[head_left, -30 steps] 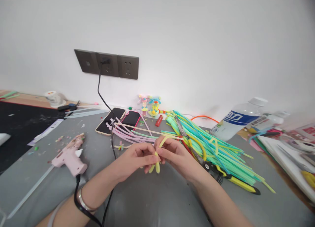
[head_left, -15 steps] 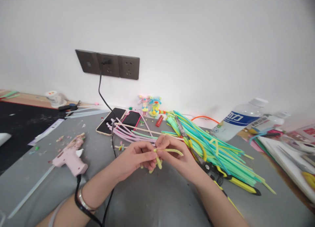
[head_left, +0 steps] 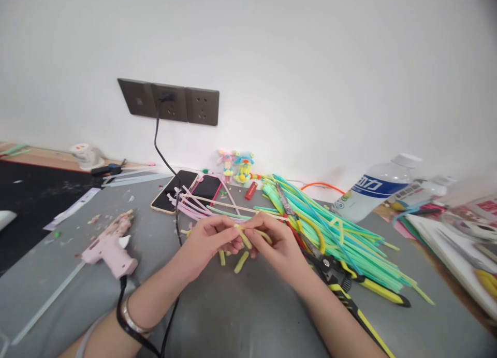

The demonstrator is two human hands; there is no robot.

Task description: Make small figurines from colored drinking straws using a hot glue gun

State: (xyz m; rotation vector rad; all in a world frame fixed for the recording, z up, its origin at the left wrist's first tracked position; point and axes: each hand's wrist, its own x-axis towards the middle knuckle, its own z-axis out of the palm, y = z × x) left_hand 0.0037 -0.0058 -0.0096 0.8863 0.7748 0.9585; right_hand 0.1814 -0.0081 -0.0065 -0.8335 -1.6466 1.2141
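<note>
Between my two hands is a small bent piece of yellow-green pipe cleaner [head_left: 241, 262], with several short ends poking out below the fingers. My left hand [head_left: 212, 244] pinches it between thumb and forefinger. My right hand [head_left: 274, 241] closes on its other side, thumb tip pressed to the fuzzy stem. The fingers hide the middle of the piece. Just behind the hands lie loose pink pipe cleaners [head_left: 194, 206]. Close to my right wrist are yellow-and-black wire strippers [head_left: 330, 267] and yellow-handled scissors [head_left: 295, 218].
A pink glue gun [head_left: 111, 252] lies left, its black cord [head_left: 177, 218] running up to the wall socket [head_left: 167, 101]. Two phones [head_left: 176, 189], two small pipe-cleaner figures [head_left: 244, 169] and a red lighter [head_left: 251, 190] sit behind. Green pipe cleaners [head_left: 349, 249] and a bottle [head_left: 373, 189] stand right.
The long yellow-green end that stuck out to the right is now folded down between my fingers. My right hand has shifted slightly left, and the short ends hang lower.
</note>
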